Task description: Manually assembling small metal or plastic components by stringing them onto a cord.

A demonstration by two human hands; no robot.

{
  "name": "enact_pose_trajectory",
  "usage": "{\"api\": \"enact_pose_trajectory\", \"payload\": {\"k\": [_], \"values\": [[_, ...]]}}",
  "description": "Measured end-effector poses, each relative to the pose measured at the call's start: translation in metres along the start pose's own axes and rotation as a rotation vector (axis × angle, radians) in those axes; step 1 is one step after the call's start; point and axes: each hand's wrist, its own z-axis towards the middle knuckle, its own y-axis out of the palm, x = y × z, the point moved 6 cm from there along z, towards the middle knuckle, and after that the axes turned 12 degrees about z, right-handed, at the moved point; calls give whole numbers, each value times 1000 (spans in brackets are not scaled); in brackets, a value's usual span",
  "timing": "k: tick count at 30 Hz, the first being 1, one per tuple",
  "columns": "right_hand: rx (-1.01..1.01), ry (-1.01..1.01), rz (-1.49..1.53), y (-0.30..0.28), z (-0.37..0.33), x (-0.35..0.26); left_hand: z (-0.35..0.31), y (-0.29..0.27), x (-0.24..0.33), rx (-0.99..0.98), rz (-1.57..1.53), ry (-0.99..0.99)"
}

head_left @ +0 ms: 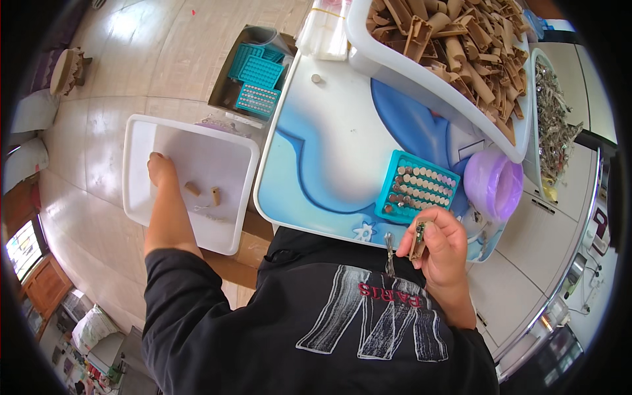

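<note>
My right hand [445, 253] pinches a small brown plastic casing [417, 249] with a bit of green circuit board in it, just past the table's near edge. Beside it a thin shiny metal tool [389, 253] points up at the table edge; I cannot tell whether my fingers touch it. My left hand [161, 170] reaches down into a white plastic bin [246, 191] on the left, its fingers mostly hidden. Two brown casing pieces [215, 195] and some pale scraps lie in that bin. A teal rack [382, 205] holding rows of small round metal pieces stands near my right hand.
A large tub [431, 99] heaped with brown casings [454, 49] covers the table's far right. Beyond it stands a bin of silvery scraps [556, 125]. A purple-lined bucket [474, 174] stands beside the rack. A box [219, 92] with teal racks sits past the table's [322, 118] left edge.
</note>
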Motion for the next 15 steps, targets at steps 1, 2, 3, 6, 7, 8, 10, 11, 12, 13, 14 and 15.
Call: {"api": "enact_pose_trajectory", "payload": {"k": [1,2,3,6,7,8,10,11,12,13,14,15], "values": [[-7,1,3,-1,-2,0,-4,-16,1,146,-215,28],[-12,2,18,-2,-2,1,-11,-37,9,293,-436,63],[-20,4,34,-3,-2,1,-21,-50,18,298,-827,107],[-32,-6,53,-8,-2,5,-112,-165,83,344,-1501,413],[-35,-7,52,-8,-3,5,-146,-209,99,476,-1257,595],[-37,-8,51,-8,-3,6,-179,-244,119,596,-1002,765],[-61,-16,50,-8,-4,6,-222,-273,159,572,-864,958],[-69,-19,50,-8,-5,5,-236,-284,174,624,-779,1062],[-72,-17,46,-8,-7,4,-245,-286,189,653,-599,1075],[-70,-17,46,-10,-9,4,-247,-286,197,659,-599,1079],[-68,-23,47,-12,-11,3,-248,-281,208,678,-448,1064],[-76,-38,56,-13,-13,2,-251,-275,216,694,-296,1046]]}}
